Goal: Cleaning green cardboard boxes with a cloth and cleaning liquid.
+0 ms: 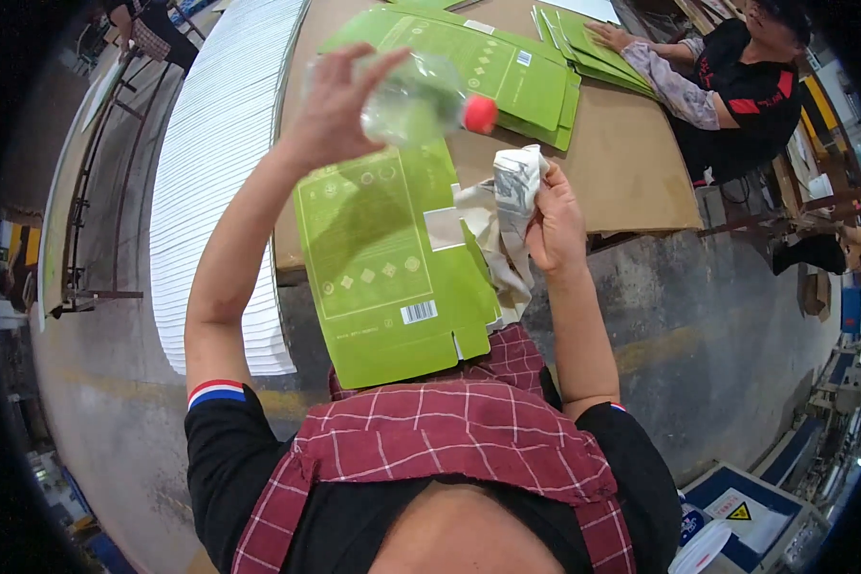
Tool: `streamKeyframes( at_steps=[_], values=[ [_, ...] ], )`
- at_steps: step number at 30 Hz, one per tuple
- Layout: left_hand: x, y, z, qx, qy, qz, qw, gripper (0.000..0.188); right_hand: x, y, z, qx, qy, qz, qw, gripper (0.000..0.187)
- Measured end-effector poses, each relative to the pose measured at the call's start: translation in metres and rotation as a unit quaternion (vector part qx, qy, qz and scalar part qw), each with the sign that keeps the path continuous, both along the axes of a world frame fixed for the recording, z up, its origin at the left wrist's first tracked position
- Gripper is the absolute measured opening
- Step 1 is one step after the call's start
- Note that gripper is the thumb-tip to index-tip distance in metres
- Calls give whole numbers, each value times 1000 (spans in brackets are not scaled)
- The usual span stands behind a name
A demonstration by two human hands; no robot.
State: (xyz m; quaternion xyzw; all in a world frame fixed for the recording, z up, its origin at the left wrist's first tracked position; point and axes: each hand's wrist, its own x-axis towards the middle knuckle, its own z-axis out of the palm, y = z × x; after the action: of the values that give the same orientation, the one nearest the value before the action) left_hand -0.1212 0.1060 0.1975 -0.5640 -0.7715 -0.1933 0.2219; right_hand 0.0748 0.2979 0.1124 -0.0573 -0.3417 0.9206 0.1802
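Note:
My left hand [335,110], slightly smeared by motion, grips a see-through plastic bottle [413,103] by its base end. The bottle lies nearly level in the air, its red cap [479,114] pointing right. A crumpled cream cloth [492,230] with grey smudges is pinched in my right hand [556,222], one fold of it sticking up near the cap, and its lower part drapes down. Below both hands, a flat green printed carton blank [373,287] overhangs the table's near edge and reaches my checked apron. The cloth covers some of its right edge.
Several green carton blanks [535,86] lie farther back on the brown tabletop [641,182]. A long stack of white sheets [210,191] stands along the left. At the far right a co-worker [751,86] handles green blanks. A machine [751,507] sits at lower right.

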Motion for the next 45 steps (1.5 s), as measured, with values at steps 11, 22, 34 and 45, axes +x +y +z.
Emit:
streamKeyframes(
  at_steps=[11, 22, 34, 45],
  values=[
    [78, 42, 26, -201, 240, -36, 949, 91, 55, -16, 8, -23, -29, -68, 997, 25],
    [134, 95, 12, -131, 512, -51, 847, 75, 94, -3, -13, -127, -64, -120, 983, 32],
    [103, 77, -18, -157, -15, -147, 976, 104, 113, -5, -7, -147, -38, -65, 986, 33],
    [36, 23, -13, 147, -434, -33, 888, 113, 137, 17, -10, -121, -67, -80, 987, 36]
  ],
)
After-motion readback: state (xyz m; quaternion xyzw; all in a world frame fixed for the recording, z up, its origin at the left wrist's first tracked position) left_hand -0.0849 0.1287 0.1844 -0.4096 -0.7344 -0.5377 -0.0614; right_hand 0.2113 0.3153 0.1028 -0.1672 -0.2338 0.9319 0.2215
